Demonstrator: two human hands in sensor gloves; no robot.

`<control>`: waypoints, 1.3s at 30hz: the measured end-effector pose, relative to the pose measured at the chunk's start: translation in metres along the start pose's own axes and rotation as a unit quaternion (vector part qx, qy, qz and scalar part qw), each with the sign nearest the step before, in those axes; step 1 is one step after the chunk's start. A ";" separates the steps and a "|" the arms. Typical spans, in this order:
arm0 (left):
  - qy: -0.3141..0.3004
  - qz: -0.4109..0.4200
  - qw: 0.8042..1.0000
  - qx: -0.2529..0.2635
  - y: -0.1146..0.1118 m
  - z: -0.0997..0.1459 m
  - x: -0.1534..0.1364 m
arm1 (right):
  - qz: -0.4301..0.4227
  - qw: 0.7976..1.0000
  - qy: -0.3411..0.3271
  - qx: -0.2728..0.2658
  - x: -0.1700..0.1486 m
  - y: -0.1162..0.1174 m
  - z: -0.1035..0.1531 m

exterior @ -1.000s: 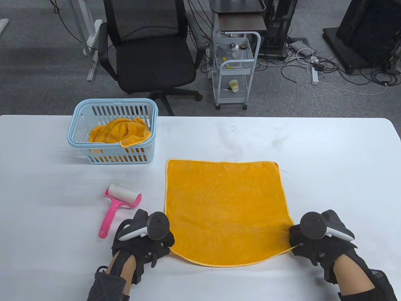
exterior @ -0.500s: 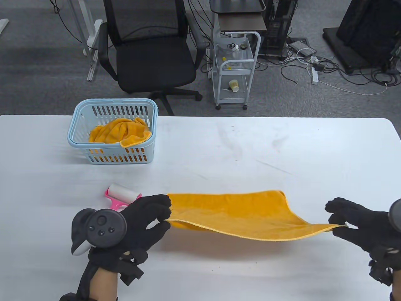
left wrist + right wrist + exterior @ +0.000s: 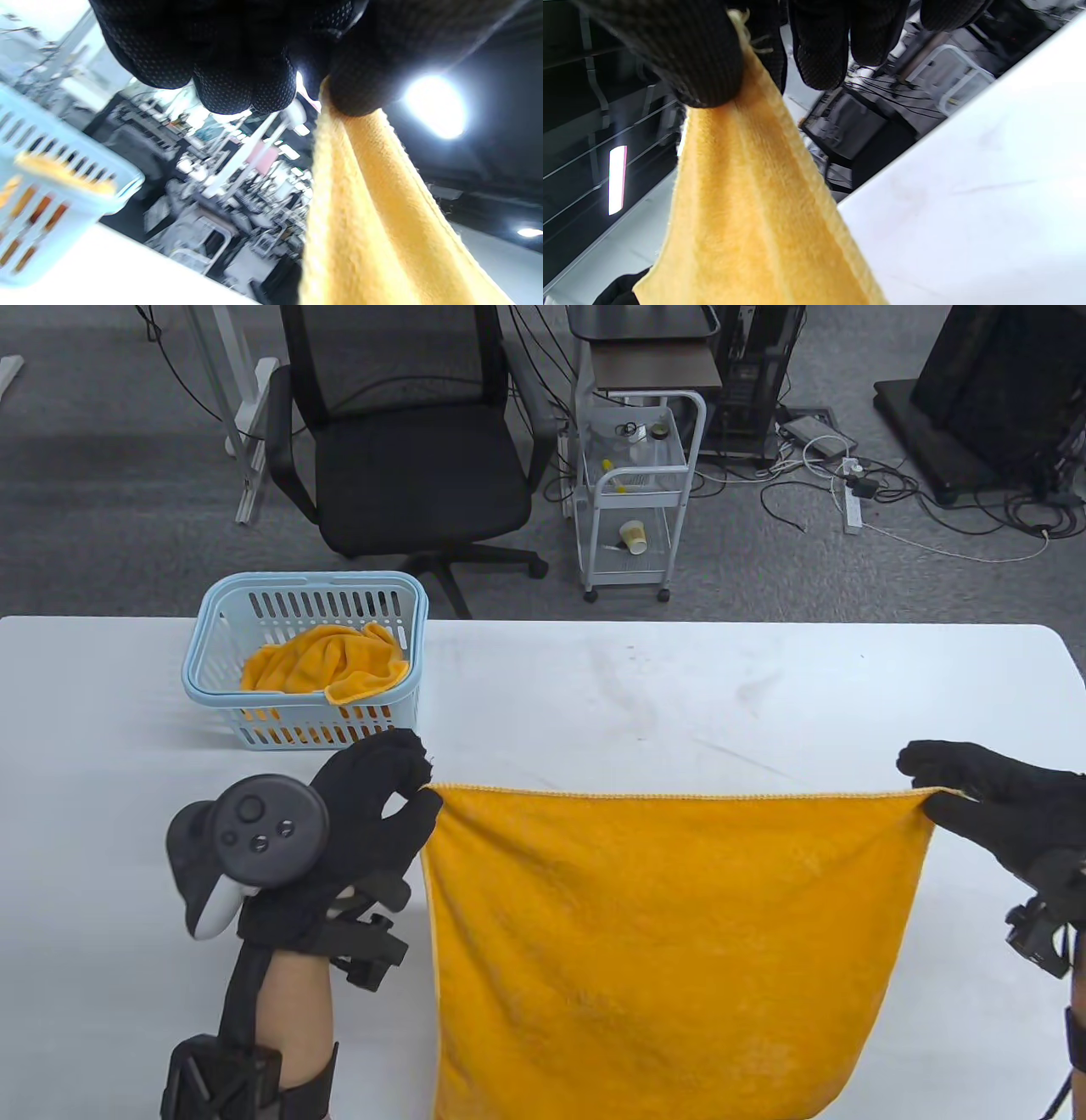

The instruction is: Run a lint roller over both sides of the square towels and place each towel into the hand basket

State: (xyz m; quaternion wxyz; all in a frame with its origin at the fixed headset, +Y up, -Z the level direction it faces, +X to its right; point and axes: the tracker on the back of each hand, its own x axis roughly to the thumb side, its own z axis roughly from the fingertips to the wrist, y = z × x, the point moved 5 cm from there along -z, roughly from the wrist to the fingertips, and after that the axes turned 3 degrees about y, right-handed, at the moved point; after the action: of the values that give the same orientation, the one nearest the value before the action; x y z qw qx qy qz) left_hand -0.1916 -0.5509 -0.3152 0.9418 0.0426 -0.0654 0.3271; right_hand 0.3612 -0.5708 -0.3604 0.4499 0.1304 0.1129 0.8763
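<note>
Above the white table (image 3: 764, 704), the left hand (image 3: 365, 823) and right hand (image 3: 993, 806) each pinch 1 top corner of the soft, limp orange square towel (image 3: 662, 933), which hangs light between them.

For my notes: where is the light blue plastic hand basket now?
In the table view, the light blue plastic hand basket stands on the white table's far left, beyond the left hand.

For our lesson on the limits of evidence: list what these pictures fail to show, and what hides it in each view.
- Lint roller: in no view; the held towel and left hand cover that table area.
- Towel's lower edge: cut by the table view's bottom edge.
- Right hand: cropped at the right edge.
- Basket: blurred in the left wrist view.
</note>
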 end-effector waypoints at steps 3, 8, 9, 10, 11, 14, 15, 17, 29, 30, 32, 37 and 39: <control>0.053 -0.034 0.998 -0.026 -0.043 -0.024 -0.032 | -0.011 0.999 0.054 0.002 -0.039 0.020 -0.030; 0.135 -0.114 0.983 -0.051 -0.110 -0.053 -0.080 | -0.022 0.987 0.157 -0.005 -0.110 0.061 -0.073; 0.150 -0.128 0.979 -0.054 -0.123 -0.057 -0.089 | -0.020 0.983 0.179 -0.012 -0.124 0.069 -0.080; 0.162 -0.140 0.975 -0.060 -0.135 -0.062 -0.096 | -0.010 0.979 0.203 -0.021 -0.139 0.077 -0.088; 0.170 -0.148 0.972 -0.061 -0.141 -0.065 -0.101 | -0.006 0.976 0.215 -0.023 -0.145 0.081 -0.091; 0.200 -0.166 0.964 -0.058 -0.160 -0.075 -0.117 | 0.018 0.966 0.251 -0.055 -0.167 0.094 -0.104; 0.209 -0.175 0.961 -0.051 -0.165 -0.080 -0.122 | 0.019 0.963 0.258 -0.074 -0.172 0.098 -0.109; 0.217 -0.184 0.957 -0.046 -0.170 -0.086 -0.125 | 0.022 0.959 0.265 -0.096 -0.176 0.100 -0.113; 0.254 -0.241 0.936 -0.035 -0.175 -0.088 -0.125 | 0.112 0.951 0.255 -0.132 -0.168 0.105 -0.113; 0.250 -0.252 0.934 -0.032 -0.169 -0.083 -0.124 | 0.130 0.953 0.248 -0.117 -0.165 0.106 -0.111; 0.250 -0.258 0.932 -0.042 -0.159 -0.072 -0.127 | 0.178 0.952 0.235 -0.081 -0.157 0.109 -0.105; 0.255 -0.298 0.918 -0.057 -0.123 -0.037 -0.145 | 0.285 0.939 0.192 -0.006 -0.139 0.122 -0.080; 0.275 -0.307 0.908 -0.077 -0.110 -0.018 -0.161 | 0.325 0.929 0.174 0.036 -0.133 0.133 -0.066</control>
State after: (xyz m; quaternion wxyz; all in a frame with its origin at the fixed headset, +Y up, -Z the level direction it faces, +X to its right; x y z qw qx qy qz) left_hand -0.2468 -0.7327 -0.3610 0.9768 -0.1031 0.1873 0.0141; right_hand 0.3136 -0.7607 -0.3975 0.1087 0.0218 0.1725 0.9787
